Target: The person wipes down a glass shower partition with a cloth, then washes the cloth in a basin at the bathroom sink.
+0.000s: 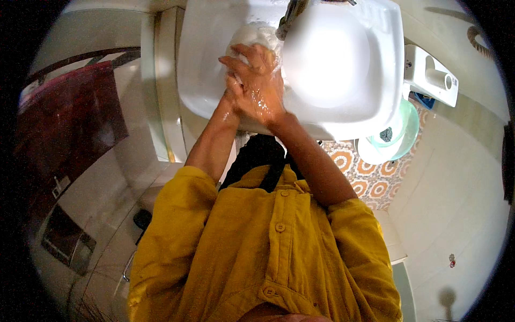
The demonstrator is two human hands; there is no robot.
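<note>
Both wet hands are together over the left part of a white washbasin [195,68]. My right hand [261,90] lies on top, its back glistening with water. Underneath it, partly hidden, is my left hand [232,86]; the fingers of the two overlap. White lather [253,34] shows just beyond the fingertips and clings to the edge of my right hand. Whether something is held between the palms is hidden. A dark metal tap [290,19] reaches over the basin to the right of my hands.
Strong glare whitens the basin's right side. A white plastic holder [436,76] is mounted right of the basin. Below it, a pale green tub [409,131] stands on patterned floor tiles [342,160]. On the left hang a maroon cloth [72,112] and a narrow ledge [167,80].
</note>
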